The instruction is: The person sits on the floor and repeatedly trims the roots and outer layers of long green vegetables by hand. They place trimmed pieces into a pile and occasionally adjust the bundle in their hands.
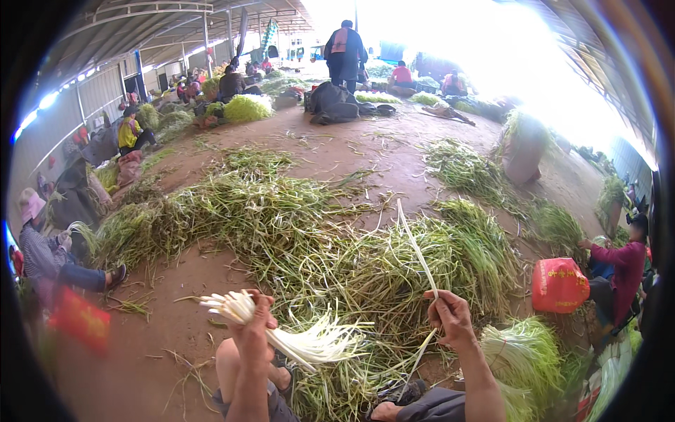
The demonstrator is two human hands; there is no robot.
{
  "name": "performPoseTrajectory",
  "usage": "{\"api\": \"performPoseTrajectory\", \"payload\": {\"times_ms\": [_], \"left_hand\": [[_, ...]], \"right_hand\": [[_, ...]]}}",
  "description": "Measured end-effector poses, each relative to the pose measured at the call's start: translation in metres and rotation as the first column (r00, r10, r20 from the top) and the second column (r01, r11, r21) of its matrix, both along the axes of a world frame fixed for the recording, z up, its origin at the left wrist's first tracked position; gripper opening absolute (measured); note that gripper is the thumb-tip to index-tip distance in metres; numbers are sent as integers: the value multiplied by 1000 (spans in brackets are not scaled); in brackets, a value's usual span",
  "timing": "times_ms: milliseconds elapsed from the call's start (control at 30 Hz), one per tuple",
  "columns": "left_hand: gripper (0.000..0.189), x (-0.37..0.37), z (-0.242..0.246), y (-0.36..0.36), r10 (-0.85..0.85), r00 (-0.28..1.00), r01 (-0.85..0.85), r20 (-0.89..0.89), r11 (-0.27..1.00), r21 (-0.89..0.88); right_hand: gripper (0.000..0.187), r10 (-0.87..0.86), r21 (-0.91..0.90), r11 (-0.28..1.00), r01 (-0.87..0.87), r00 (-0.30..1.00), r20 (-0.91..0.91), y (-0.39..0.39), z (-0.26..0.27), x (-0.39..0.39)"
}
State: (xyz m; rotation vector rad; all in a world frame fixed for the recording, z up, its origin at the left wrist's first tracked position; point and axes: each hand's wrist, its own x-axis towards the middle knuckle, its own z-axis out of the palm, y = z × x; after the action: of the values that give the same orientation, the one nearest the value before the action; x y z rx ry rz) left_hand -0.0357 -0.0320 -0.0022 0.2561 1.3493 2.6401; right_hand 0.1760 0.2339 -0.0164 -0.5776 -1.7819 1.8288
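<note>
My left hand (254,324) is closed around a bunch of pale allium-like stalks (316,340). Their thick white ends stick out to the left, and the thin leafy ends droop to the right. Between the thumb and fingers of my right hand (451,319) is a single long stalk (414,240). Its pale part points up and away, while a thin leafy part hangs below the hand. Under and beyond both hands spreads a heap of loose green stalks and leaves (337,253).
Tied bundles of greens (519,351) stand at my right. A person in a dark red top (622,279) sits beside a red bag (560,285). At left sits a person in a pink hat (39,242). A filled sack (522,153) stands on the earth floor (337,142). A blurred red object (79,320) is near.
</note>
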Motion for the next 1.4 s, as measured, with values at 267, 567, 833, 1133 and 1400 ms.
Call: {"api": "performPoseTrajectory", "payload": {"times_ms": [267, 567, 833, 1133, 1400], "left_hand": [[24, 37, -18, 27, -347, 911, 263, -222, 904, -337], [26, 43, -17, 28, -364, 910, 318, -201, 921, -227], [29, 42, -24, 28, -308, 926, 248, -220, 932, -264], [27, 40, -28, 28, -284, 907, 148, -311, 907, -395], [23, 41, -26, 31, -242, 918, 139, -314, 938, -317]], "right_hand": [[25, 476, 69, 853, -517, 825, 303, -59, 12, -25], [32, 634, 5, 749, -662, 720, 283, -75, 12, -37], [30, 467, 225, 820, -526, 843, 268, -84, -1, -42], [29, 436, 336, 797, -501, 863, 254, -86, -1, -43], [26, 483, 80, 850, -520, 831, 277, -86, 17, -38]]}}
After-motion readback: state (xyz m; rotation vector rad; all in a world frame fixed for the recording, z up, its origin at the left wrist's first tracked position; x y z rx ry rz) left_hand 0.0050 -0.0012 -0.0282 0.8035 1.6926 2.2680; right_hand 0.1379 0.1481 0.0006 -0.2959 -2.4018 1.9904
